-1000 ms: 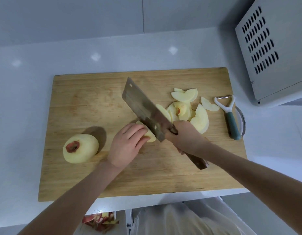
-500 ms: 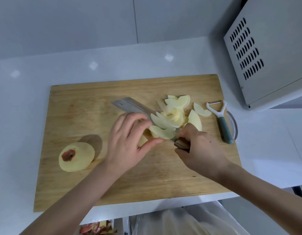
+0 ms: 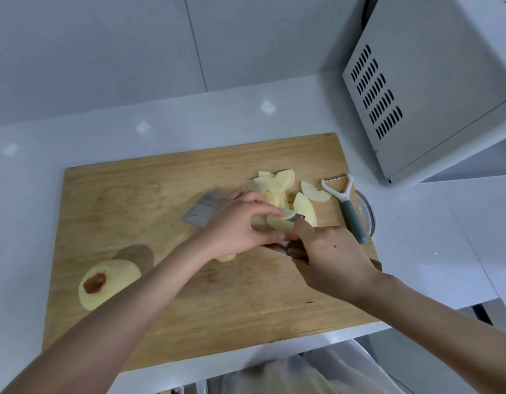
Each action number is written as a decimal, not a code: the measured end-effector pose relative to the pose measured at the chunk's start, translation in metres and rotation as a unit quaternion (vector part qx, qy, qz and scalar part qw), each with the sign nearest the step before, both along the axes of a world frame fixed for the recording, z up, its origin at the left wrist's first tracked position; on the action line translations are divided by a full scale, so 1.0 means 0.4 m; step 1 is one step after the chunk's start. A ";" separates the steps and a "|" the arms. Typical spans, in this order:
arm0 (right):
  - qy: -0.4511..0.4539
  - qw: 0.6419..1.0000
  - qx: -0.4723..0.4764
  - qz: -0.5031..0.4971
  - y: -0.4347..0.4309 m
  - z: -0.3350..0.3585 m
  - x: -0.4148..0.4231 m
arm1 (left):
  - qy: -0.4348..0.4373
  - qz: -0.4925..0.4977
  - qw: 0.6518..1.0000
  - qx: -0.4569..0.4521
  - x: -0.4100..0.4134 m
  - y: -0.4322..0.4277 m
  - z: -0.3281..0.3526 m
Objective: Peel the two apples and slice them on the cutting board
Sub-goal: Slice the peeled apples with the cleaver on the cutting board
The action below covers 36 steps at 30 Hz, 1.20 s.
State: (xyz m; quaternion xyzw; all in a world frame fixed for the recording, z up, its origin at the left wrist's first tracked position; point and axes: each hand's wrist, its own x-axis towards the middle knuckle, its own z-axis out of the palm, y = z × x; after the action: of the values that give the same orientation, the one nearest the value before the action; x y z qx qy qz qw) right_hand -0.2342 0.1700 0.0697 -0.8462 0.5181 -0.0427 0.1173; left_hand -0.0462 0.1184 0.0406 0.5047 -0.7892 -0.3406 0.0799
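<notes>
A wooden cutting board point(image 3: 138, 211) lies on the white counter. A whole peeled apple point(image 3: 108, 282) sits at its near left corner. A pile of apple slices point(image 3: 280, 186) lies at the far right of the board. My right hand point(image 3: 328, 257) grips the handle of a cleaver point(image 3: 202, 209), whose blade lies nearly flat over the board. My left hand point(image 3: 240, 223) rests on the blade, its fingers pressing slices against the metal. A small apple piece point(image 3: 226, 257) shows under my left wrist.
A white peeler with a teal handle point(image 3: 349, 206) lies at the board's right edge, beside a glass rim point(image 3: 369, 211). A grey microwave point(image 3: 433, 89) stands at the back right. A plastic bag point(image 3: 303, 373) hangs below the counter's front edge.
The cleaver went from upright cutting to lying flat. My left hand moved right over the blade, sliding slices toward the pile. The view shifted so the board sits lower and further right.
</notes>
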 end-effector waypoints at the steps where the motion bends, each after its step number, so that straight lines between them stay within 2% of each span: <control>1: -0.002 1.000 -0.004 0.006 0.000 -0.001 0.000 | 0.002 0.004 1.000 0.001 -0.002 -0.004 -0.003; 6: -0.010 1.000 -0.012 0.016 -0.003 -0.007 -0.007 | 0.012 -0.005 1.000 -0.027 0.010 -0.021 -0.034; 18: -0.010 0.999 -0.001 0.034 -0.001 -0.003 -0.080 | -0.084 -0.023 0.995 -0.050 -0.013 -0.139 -0.097; 21: -0.003 0.999 0.021 0.026 0.004 0.017 -0.112 | -0.126 -0.001 0.990 -0.055 0.001 -0.167 -0.106; 24: -0.003 0.996 0.082 -0.023 -0.006 0.043 -0.140 | -0.099 0.025 0.994 -0.030 0.016 -0.171 -0.093; 27: -0.088 0.974 0.185 -0.097 -0.013 0.056 -0.149 | 0.035 0.137 0.990 0.027 0.060 -0.167 -0.044; 29: -0.165 0.948 0.241 -0.129 -0.007 0.053 -0.136 | 0.120 0.271 0.955 0.025 0.116 -0.164 -0.018; 30: -0.197 0.934 0.260 -0.144 -0.004 0.052 -0.123 | 0.135 0.328 0.935 -0.001 0.149 -0.152 -0.011; 32: -0.231 0.915 0.280 -0.174 0.002 0.046 -0.091 | 0.117 0.393 0.912 -0.021 0.192 -0.111 -0.002; 36: -0.231 0.911 0.294 -0.176 0.012 0.046 0.001 | 0.077 0.390 0.917 0.046 0.200 0.031 -0.014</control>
State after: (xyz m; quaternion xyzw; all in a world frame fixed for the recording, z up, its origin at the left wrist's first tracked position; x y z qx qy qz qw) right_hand -0.2339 0.1748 0.0881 -0.6351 0.6064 -0.1027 0.4673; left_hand 0.0338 0.1309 0.0350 0.7477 -0.5051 -0.3558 0.2435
